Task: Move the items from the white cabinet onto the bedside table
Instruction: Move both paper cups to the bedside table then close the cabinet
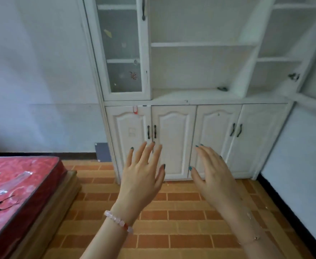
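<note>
The white cabinet [174,98] fills the wall ahead, with open shelves above and several closed lower doors with black handles. A small dark item [222,88] lies on its counter shelf at the middle, and another dark item [294,76] sits on the right-hand shelf. My left hand [143,174] and my right hand [212,171] are raised side by side in front of the lower doors, fingers spread and straight, holding nothing and touching nothing. No bedside table is in view.
A bed with a red patterned mattress [13,193] on a wooden frame stands at the lower left. A glass-fronted door [123,47] closes the cabinet's upper left section. Orange brick-pattern floor [172,217] lies between me and the cabinet. A white wall [302,165] runs along the right.
</note>
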### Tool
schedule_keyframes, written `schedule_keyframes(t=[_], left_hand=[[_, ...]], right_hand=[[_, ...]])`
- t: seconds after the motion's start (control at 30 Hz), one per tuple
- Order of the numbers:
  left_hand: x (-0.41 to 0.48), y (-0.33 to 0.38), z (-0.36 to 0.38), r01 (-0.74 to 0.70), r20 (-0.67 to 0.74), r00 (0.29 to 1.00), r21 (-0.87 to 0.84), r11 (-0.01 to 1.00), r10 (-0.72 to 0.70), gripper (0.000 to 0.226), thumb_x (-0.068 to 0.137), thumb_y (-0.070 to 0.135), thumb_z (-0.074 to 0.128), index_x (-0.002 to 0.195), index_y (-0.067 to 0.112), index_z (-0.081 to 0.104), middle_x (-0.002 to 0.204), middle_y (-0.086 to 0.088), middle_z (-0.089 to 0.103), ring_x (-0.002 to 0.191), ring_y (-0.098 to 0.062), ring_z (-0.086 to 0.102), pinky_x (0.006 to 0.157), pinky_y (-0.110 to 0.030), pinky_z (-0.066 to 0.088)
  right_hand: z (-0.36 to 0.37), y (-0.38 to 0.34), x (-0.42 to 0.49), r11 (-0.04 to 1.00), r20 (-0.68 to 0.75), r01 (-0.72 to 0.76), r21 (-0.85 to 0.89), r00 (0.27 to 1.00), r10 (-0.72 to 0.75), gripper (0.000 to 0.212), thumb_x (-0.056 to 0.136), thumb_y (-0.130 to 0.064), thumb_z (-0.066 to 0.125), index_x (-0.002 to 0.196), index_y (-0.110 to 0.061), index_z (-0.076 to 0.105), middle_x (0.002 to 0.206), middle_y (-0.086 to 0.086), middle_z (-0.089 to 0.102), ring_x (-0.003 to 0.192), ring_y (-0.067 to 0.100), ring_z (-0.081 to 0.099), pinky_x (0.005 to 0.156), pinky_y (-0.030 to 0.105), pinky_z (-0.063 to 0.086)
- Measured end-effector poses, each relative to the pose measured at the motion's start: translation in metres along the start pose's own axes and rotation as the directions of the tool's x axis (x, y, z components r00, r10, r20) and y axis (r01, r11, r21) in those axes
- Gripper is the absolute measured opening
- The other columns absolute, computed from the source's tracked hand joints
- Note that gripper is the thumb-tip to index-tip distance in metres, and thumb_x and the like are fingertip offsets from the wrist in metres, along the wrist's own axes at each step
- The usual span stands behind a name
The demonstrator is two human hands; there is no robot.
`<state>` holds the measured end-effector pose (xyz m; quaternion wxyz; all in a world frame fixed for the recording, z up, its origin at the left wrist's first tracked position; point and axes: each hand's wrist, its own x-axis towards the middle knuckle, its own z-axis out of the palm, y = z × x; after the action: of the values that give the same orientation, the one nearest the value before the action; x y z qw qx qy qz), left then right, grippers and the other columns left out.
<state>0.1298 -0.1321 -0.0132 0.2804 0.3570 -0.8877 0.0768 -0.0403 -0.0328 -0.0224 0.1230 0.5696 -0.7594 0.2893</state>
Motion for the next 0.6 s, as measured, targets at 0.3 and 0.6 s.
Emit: schedule_keyframes(t=[0.3,0.6], left_hand=[[0.13,0.016,0.058,-0.254,-0.072,0.967,-0.144,0.956,0.246,0.051,0.091,0.04,0.034,0.131,0.013,0.05,0.131,-0.009,0.056,0.126,-0.03,0.049,0.102,-0.05,0.039],[0.198,0.077,0.117,-0.463,-0.109,0.886,-0.254,0.849,0.45,0.051,0.09,0.039,0.035,0.128,0.011,0.054,0.126,-0.008,0.06,0.121,-0.029,0.053,0.1,-0.051,0.04]], right_hand=[[-0.014,0.063,0.069,0.967,-0.139,-0.209,-0.149,0.972,0.189,0.057,0.089,-0.041,0.038,0.141,-0.018,0.033,0.145,0.001,0.039,0.136,0.017,0.031,0.11,0.039,0.03],[-0.033,0.135,0.073,0.876,-0.292,-0.426,-0.226,0.887,0.357,0.054,0.088,-0.036,0.043,0.138,-0.014,0.04,0.14,0.005,0.046,0.131,0.021,0.039,0.106,0.037,0.032]])
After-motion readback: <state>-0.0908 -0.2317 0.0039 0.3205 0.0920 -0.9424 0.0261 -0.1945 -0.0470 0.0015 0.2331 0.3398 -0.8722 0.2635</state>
